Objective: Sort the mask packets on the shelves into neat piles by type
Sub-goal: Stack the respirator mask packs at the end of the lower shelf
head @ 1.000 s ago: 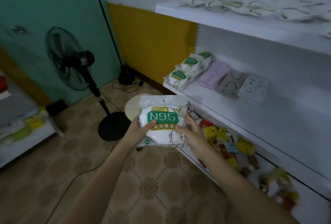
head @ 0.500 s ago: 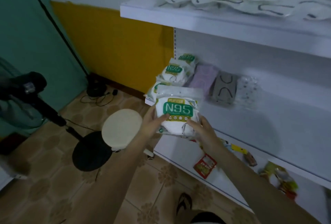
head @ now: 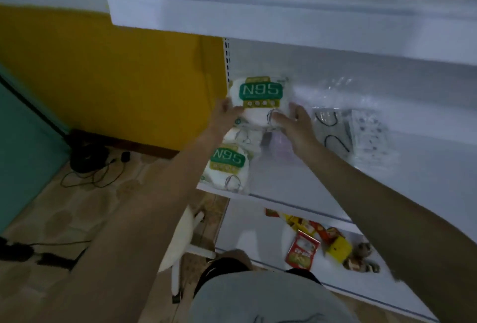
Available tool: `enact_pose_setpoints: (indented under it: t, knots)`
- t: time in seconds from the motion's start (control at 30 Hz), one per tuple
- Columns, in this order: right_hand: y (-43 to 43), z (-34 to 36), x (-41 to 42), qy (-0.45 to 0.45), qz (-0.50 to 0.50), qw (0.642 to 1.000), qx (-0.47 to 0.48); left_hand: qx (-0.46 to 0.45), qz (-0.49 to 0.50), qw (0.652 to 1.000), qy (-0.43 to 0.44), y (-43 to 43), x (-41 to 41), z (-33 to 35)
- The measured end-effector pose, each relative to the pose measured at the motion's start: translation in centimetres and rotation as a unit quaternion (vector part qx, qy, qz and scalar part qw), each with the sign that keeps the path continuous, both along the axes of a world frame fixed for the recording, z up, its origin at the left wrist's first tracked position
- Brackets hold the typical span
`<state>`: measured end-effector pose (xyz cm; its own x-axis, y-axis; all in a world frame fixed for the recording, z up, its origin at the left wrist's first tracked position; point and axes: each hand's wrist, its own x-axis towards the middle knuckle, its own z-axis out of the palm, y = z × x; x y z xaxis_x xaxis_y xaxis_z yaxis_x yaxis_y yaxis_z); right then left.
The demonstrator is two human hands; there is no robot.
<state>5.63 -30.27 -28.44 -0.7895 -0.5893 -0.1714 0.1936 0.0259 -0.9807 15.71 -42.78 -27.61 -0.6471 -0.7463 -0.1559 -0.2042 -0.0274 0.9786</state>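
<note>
At the left end of the middle shelf (head: 387, 193), both grips are holding one N95 pkt (head: 259, 100) up over the back of a row of like pkts. L grip (head: 224, 113) is pinching its left edge; R grip (head: 296, 126) is curling round the lower right corner. This two-sided hold is prob. keeping the soft bag flat & label-up so it's going down square on the pile. Can't tell if it's touching the half-hidden pkt (head: 242, 134) below. Front N95 pkt (head: 227, 165) is lying at the shelf lip, label facing the same way, so the types are matching. Grey pkt w/ black loops (head: 333, 129) & patterned pkt (head: 369, 134) are sitting apart to the right, prob. as diff. types. Print: "N95" in white on a green panel is showing clearly on both pkts, w/ a gold strip of round icons under it; small text is blurring out.
</note>
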Motion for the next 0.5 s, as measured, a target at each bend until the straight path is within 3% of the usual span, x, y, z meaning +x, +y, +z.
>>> enact_pose_setpoints:
  t: [0.17,0.4,0.5]
  knots:
    - [-7.8,-1.3,-4.7,0.063,-0.052,0.996,0.028,-0.019,-0.023,1.0,0.005,-8.0,-5.7,-1.6]
    - [-11.9,-4.6,-8.4,0.028,-0.063,0.991,0.118,-0.095,-0.084,0.982,-0.14,-13.1,-10.8,-5.1]
    - [-12.3,-5.2,-8.7,0.064,-0.074,0.983,0.156,-0.084,-0.108,0.981,-0.139,-13.7,-11.4,-6.0]
